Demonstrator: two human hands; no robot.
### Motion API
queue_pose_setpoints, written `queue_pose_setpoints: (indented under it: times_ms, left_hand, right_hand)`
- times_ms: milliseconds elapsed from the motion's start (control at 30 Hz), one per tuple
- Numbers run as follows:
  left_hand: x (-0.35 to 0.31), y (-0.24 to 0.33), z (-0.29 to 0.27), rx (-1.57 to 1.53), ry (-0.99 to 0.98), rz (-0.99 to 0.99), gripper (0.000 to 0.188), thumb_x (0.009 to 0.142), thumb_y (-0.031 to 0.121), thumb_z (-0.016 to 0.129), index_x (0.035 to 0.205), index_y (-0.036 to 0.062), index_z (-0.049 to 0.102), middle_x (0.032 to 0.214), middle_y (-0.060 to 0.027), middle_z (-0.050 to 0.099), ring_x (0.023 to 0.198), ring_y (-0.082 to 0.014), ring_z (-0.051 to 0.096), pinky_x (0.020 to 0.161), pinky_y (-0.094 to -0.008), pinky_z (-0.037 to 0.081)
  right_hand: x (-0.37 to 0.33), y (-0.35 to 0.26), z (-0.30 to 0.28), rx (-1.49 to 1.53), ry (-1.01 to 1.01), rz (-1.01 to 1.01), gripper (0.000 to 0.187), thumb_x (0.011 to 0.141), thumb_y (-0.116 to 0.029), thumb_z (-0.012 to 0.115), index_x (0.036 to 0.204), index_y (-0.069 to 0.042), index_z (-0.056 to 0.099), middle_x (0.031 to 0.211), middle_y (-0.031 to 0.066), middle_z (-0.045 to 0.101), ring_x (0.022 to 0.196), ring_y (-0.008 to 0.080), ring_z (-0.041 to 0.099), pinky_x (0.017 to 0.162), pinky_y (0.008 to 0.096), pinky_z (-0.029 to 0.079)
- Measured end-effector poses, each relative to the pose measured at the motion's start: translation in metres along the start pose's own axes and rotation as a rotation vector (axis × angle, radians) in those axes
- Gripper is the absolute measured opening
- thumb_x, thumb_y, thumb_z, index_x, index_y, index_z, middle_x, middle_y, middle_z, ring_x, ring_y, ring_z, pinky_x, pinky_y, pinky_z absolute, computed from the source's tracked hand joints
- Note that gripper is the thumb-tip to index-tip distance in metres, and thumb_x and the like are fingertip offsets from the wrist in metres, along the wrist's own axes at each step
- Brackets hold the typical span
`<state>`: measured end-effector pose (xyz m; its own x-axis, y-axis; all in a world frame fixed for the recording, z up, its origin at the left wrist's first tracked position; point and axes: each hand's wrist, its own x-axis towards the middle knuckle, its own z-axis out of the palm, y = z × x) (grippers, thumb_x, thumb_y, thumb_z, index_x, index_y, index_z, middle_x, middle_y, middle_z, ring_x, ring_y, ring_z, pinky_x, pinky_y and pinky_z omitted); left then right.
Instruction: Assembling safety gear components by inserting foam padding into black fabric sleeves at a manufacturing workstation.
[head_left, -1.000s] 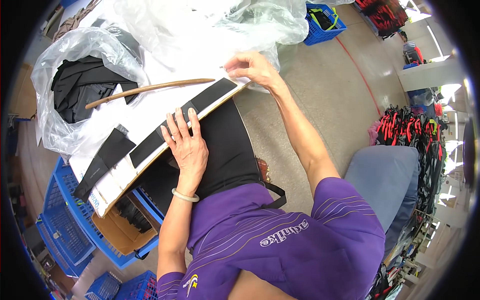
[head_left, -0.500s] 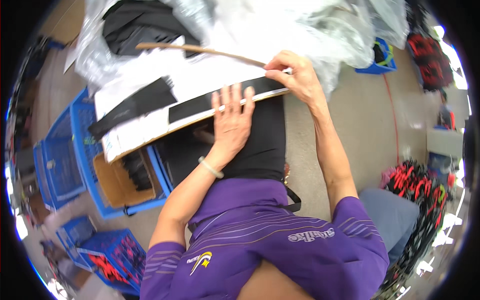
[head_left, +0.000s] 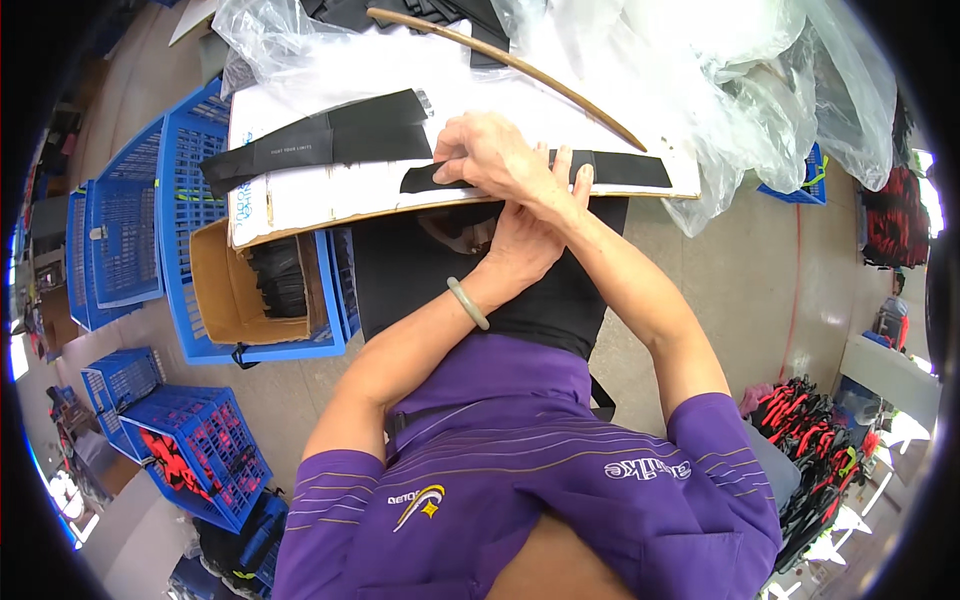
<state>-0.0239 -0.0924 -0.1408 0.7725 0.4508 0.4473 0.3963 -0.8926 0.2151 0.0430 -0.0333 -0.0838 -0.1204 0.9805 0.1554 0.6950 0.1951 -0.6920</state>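
Observation:
A long black fabric strip lies along the near edge of a white board. My right hand reaches across from the right and presses curled fingers on the strip's left end. My left hand, with a pale green bangle on its wrist, lies flat beneath the right one, its spread fingertips touching the strip's middle. A wider black strip with small pale print rests further left on the board. Black cloth covers my lap under the board.
A thin curved wooden stick lies across the board's far side. Clear plastic bags pile up behind and to the right. A cardboard box with black pieces sits in a blue crate at left. Further blue crates stand lower left.
My right hand has travelled from the strip's right end to its left end, crossing over my left hand. The left hand stays flat on the strip.

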Motion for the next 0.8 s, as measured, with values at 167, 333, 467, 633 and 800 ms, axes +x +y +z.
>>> queue_pose_setpoints:
  times_ms: [167,333,467,633,800]
  left_hand:
    - [-0.001,-0.001,0.003,0.011,0.013,0.036,0.055,0.085,0.025,0.050,0.136,0.0095,0.038,0.140,-0.0248,0.032,0.128,-0.0455,0.032,0.102,-0.0556,0.031]
    - [0.002,-0.001,0.003,0.003,0.009,0.030,0.053,0.085,0.024,0.050,0.135,0.0100,0.039,0.139,-0.0245,0.033,0.129,-0.0446,0.032,0.102,-0.0550,0.031]
    - [0.005,0.001,-0.001,-0.008,0.018,0.003,0.051,0.085,0.023,0.051,0.133,0.0100,0.041,0.135,-0.0225,0.039,0.125,-0.0426,0.036,0.099,-0.0546,0.033]
    - [0.008,-0.008,-0.029,-0.108,0.094,0.047,0.031,0.079,0.016,0.056,0.108,0.0085,0.061,0.104,-0.0132,0.056,0.103,-0.0285,0.052,0.087,-0.0464,0.038]
    - [0.008,-0.030,-0.126,-0.050,0.286,0.190,0.019,0.071,0.011,0.061,0.089,0.0055,0.061,0.091,-0.0115,0.061,0.092,-0.0230,0.060,0.088,-0.0442,0.041]
  right_hand:
    - [-0.001,-0.004,0.001,0.086,0.006,0.139,0.023,0.065,-0.018,0.076,0.078,-0.001,0.068,0.076,0.0126,0.064,0.068,0.0266,0.060,0.066,0.0369,0.047]
    - [-0.001,-0.006,-0.001,0.068,0.009,0.155,0.024,0.064,-0.019,0.076,0.078,-0.001,0.068,0.075,0.0127,0.064,0.070,0.0268,0.060,0.066,0.0372,0.047]
    - [-0.001,-0.002,-0.001,0.024,0.016,0.066,0.025,0.064,-0.020,0.076,0.080,-0.002,0.069,0.075,0.0134,0.064,0.073,0.0278,0.059,0.068,0.0369,0.046]
    - [-0.013,-0.011,-0.044,0.612,0.239,0.143,0.019,0.075,-0.013,0.073,0.088,-0.001,0.066,0.083,0.0029,0.064,0.076,0.0099,0.057,0.068,0.0240,0.045]
    - [-0.052,0.010,-0.112,0.736,0.530,0.208,0.008,0.082,-0.006,0.065,0.087,0.000,0.065,0.084,0.0038,0.064,0.076,0.0086,0.056,0.072,0.0219,0.044]
